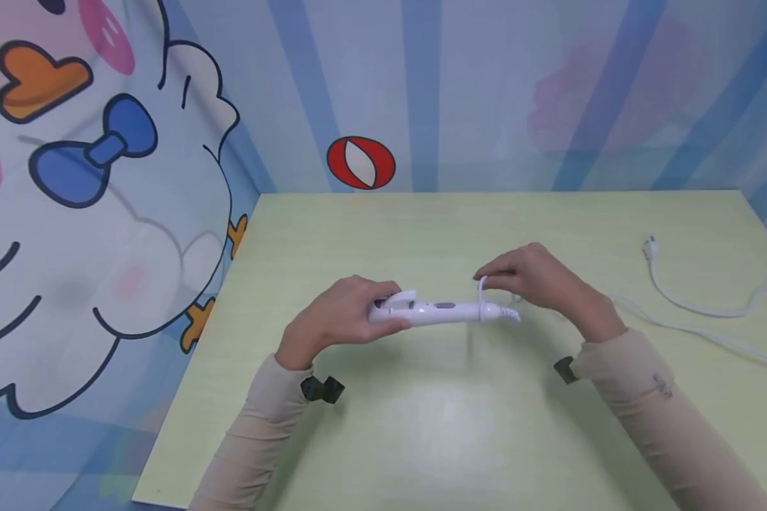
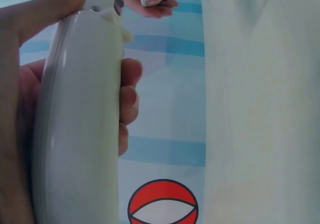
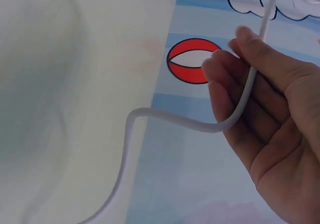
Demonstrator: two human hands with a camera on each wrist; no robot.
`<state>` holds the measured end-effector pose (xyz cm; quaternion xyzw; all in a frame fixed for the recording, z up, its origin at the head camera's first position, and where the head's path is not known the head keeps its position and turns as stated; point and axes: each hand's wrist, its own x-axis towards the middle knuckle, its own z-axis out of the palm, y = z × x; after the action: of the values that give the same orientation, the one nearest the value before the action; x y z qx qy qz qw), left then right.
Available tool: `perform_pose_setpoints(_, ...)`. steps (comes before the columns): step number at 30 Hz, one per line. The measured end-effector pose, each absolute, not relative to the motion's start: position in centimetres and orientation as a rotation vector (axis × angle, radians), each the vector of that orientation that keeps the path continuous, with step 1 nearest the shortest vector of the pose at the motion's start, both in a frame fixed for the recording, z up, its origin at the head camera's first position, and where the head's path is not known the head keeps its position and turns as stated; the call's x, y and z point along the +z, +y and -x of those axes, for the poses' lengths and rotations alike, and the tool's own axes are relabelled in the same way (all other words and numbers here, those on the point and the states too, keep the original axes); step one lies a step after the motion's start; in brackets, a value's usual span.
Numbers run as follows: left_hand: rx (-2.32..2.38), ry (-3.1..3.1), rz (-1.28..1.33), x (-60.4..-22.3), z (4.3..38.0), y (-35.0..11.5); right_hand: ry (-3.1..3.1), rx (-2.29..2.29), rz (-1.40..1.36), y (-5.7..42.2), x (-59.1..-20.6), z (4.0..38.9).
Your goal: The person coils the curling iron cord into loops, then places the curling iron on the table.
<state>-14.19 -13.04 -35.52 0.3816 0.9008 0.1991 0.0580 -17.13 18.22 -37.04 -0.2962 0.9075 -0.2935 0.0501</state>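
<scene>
Blue-striped wall [image 1: 373, 78], pale green table [image 1: 358, 241], left hand [image 1: 341, 312] gripping white corded appliance [image 1: 460, 312]

Head camera, one: worn high, facing forward and down over the table [image 1: 447, 440] to the printed backdrop [image 1: 486, 106]; middling range, left hand [image 1: 341, 316] and right hand [image 1: 540, 277] both in frame. Left wrist camera, one: very close on the left hand and white appliance [image 2: 82, 119], facing the backdrop, turned sideways, table at picture right. Right wrist camera, one: close on the right palm and white cord [image 3: 172, 118], also sideways, table at picture left. Shared by all three: right hand, red ball print [image 1: 361, 163].
</scene>
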Motion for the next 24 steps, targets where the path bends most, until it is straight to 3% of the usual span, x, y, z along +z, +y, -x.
perform_pose_setpoints(10, 0.362, 2.771, -1.117, -35.7, 14.1, -12.6, 2.895, -0.659, 1.079, 16.3, -33.9, 16.3)
perform_pose_setpoints(18, 0.282, 2.849, -0.915, -36.7, 14.7, -12.3, 3.043, -0.474, 0.956, 14.4, -33.4, 15.0)
perform_pose_setpoints(24, 0.298, 2.982, -0.769, -37.7, 15.3, -12.7, 3.039, -0.657, 0.781, 13.4, -34.4, 14.0)
